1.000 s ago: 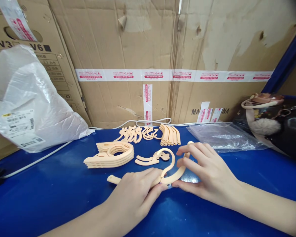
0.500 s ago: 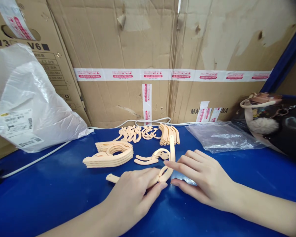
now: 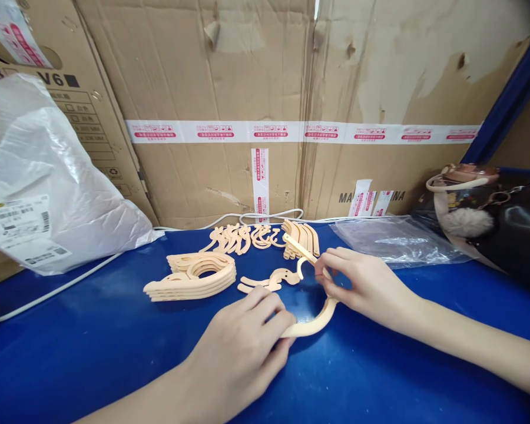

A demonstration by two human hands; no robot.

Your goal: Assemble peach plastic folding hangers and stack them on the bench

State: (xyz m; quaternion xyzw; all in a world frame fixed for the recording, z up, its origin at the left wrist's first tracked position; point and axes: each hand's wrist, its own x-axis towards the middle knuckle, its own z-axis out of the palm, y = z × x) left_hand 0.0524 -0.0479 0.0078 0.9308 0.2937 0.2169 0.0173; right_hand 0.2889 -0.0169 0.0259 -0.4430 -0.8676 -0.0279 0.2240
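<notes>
A cream plastic folding hanger (image 3: 312, 327) is held between my two hands just above the blue table. My left hand (image 3: 242, 335) closes over its left part, fingers and thumb wrapped round it. At the right, my right hand (image 3: 364, 280) pinches the hanger's other arm, whose straight end sticks out up and to the left. Behind my left hand lie a loose hook piece and arm pieces (image 3: 285, 277), partly covered by the fingers. To their left sits a neat stack of folded hangers (image 3: 203, 288).
Rows of cream hooks (image 3: 261, 237), small curved parts (image 3: 234, 238) and curved arms (image 3: 311, 238) lie at the back. A clear plastic bag (image 3: 393, 241), a black bag (image 3: 521, 235), a white parcel (image 3: 57, 188) and a white cable (image 3: 62, 287) surround the blue table (image 3: 115, 347). Cardboard (image 3: 221, 76) stands behind.
My right hand has moved up and closed on the hanger's arm. That arm has swung from upright to slanting left, and the hanger's curve has shifted right. The view has turned slightly.
</notes>
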